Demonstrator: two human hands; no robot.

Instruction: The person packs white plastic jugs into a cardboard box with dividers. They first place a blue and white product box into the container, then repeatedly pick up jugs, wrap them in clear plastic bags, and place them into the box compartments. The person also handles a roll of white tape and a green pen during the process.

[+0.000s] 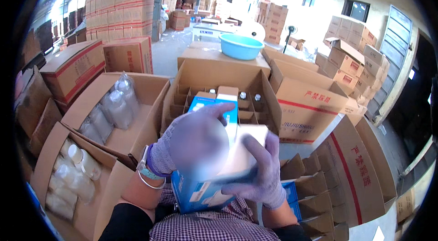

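Both gloved hands hold a small blue-and-white carton (205, 191) close to the chest. The left hand (194, 138) wraps over its top, fingers curled around something blurred that cannot be made out; the right hand (262, 172) clasps the carton's side and flap. Directly ahead stands an open divided box (219, 99) with capped bottles in its cells and a second blue carton standing in it. Judged step: packing the small carton. The next move calls for a steady grip and alignment with a free cell.

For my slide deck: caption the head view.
Gloved left hand and right hand hold a blue-and-white carton before an open divided box.
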